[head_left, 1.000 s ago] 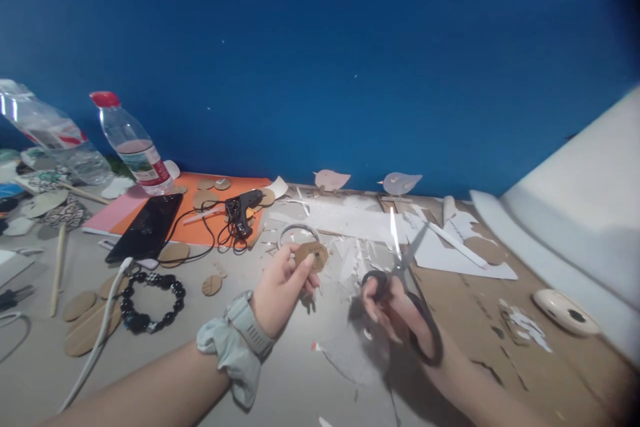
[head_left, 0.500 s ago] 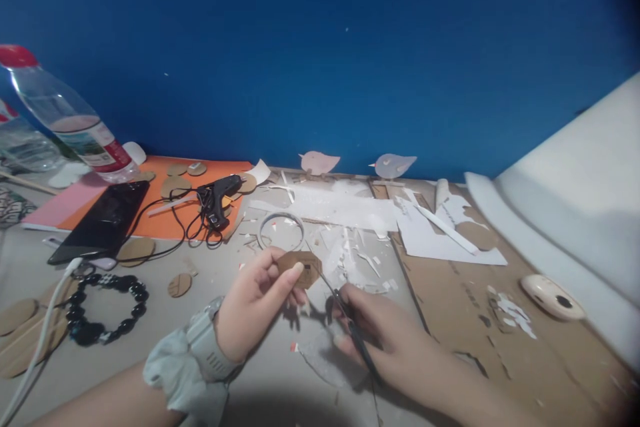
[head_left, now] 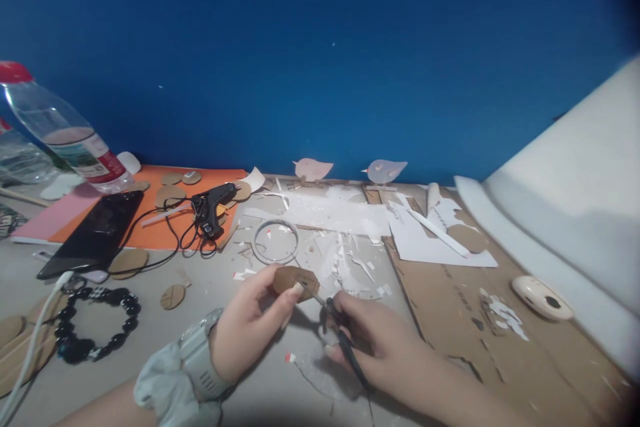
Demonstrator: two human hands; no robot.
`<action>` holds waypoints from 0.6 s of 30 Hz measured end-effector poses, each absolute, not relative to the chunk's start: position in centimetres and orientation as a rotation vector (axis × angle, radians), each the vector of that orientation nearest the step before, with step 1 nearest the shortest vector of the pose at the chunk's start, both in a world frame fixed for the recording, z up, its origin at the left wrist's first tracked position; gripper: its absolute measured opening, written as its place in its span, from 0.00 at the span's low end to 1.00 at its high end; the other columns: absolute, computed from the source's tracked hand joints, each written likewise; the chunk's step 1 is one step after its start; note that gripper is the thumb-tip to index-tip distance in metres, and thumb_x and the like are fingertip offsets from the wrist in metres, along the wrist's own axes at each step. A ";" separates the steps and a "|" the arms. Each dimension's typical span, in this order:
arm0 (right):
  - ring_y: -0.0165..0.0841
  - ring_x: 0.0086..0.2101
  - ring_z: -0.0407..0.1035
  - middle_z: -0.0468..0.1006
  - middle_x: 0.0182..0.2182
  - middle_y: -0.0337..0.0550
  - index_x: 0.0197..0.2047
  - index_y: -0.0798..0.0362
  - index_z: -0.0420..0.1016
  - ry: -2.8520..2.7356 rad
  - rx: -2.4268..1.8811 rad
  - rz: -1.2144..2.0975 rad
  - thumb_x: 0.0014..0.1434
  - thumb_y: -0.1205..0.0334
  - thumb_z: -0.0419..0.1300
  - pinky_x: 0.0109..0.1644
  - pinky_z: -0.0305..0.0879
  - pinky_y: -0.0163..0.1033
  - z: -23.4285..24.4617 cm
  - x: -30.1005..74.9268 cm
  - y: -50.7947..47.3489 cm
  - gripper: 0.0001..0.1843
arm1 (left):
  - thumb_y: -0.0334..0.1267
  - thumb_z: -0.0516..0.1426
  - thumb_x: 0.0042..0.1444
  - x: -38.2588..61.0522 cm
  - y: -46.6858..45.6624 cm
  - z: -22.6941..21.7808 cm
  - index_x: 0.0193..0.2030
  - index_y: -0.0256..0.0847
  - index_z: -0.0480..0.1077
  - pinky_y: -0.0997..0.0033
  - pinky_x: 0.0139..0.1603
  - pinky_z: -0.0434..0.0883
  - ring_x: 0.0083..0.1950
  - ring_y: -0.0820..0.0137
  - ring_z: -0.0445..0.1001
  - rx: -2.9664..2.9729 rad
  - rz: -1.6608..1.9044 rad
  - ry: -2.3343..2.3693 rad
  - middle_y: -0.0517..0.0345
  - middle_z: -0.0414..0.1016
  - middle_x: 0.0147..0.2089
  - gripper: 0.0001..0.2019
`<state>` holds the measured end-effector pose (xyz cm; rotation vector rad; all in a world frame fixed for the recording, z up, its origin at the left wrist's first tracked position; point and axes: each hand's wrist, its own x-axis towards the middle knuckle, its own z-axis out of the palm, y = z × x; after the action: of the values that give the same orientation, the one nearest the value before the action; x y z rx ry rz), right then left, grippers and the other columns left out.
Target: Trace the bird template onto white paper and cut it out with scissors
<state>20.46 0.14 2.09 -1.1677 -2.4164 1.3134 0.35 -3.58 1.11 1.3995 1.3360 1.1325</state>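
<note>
1. We grip a small, angular-edged cardboard piece (head_left: 287, 279) in our left hand (head_left: 249, 332), pinched with the thumb on top and the fingers behind, so it juts out past the fingertips towards our right
2. Our right hand (head_left: 383, 340) is wrapped around the black handles of the scissors (head_left: 354, 361), whose blades meet the cardboard piece at its right edge; we cannot tell how far they bite in
3. The cardboard piece is thus between our two hands, raised above the table (head_left: 265, 390), beyond the left thumb and just ahead of the right hand's fingers
4. Partly under our right hand we see a translucent cutout (head_left: 316, 377) with a red tip
5. Just beyond the left hand lies a grey ring (head_left: 256, 244), with white paper scraps (head_left: 345, 265) to its right
6. Farther off, we have a black glue gun (head_left: 210, 209) at left and a pink bird cutout (head_left: 314, 170) near the blue wall (head_left: 320, 60)
</note>
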 end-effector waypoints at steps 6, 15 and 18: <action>0.28 0.26 0.58 0.66 0.26 0.33 0.29 0.51 0.57 -2.405 -1.173 1.329 0.54 0.58 0.60 0.28 0.53 0.32 2.1 20.6 0.2 0.13 | 0.40 0.52 0.59 0.4 -3.7 1.1 0.37 0.39 0.69 0.76 0.34 0.66 0.33 0.72 0.69 1.437 1.138 1.315 0.57 0.71 0.32 0.08; 0.30 0.28 0.61 0.68 0.27 0.36 0.34 0.52 0.66 -2.388 -1.111 1.456 0.55 0.61 0.58 0.30 0.55 0.32 2.4 21.0 0.5 0.05 | 0.41 0.50 0.60 0.4 -4.2 1.3 0.36 0.40 0.69 0.75 0.33 0.66 0.31 0.72 0.68 1.494 1.020 1.242 0.58 0.70 0.31 0.09; 0.30 0.27 0.60 0.67 0.25 0.37 0.32 0.54 0.68 -2.318 -1.042 1.535 0.55 0.60 0.57 0.29 0.55 0.32 2.1 21.0 0.7 0.06 | 0.41 0.50 0.59 0.4 -4.1 1.4 0.35 0.39 0.69 0.75 0.33 0.65 0.30 0.72 0.67 1.543 0.936 1.239 0.58 0.69 0.30 0.09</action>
<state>21.04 0.72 2.09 -1.0417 -2.3176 1.5351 0.44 -4.14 1.44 1.5426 1.2394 0.9360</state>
